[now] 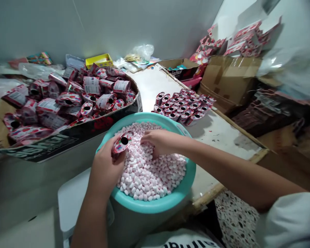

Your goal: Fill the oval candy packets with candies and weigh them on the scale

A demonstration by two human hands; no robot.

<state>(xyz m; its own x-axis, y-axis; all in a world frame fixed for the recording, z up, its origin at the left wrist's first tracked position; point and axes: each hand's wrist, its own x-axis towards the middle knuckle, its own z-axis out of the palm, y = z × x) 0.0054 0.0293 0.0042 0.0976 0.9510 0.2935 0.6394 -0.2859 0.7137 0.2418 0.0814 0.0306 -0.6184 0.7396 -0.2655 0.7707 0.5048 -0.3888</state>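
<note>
My left hand (109, 162) is closed around a small red and pink printed carton (122, 143), its top with a dark round hole turned up. The carton is held over the left side of a turquoise basin (151, 206). Small rounded white and pale pink candies (144, 179) fill much of the basin. My right hand (161, 142) reaches in from the right, its curled fingers partly sunk among the candies. How many pieces lie in its grip is hidden.
On the left, a large black cardboard box (74, 144) holds many similar cartons in a jumble. Upright cartons (183, 105) stand grouped on the white table (227, 137) behind the basin. A yellow box (99, 61) lies at the back; a brown cardboard box (228, 77) stands right.
</note>
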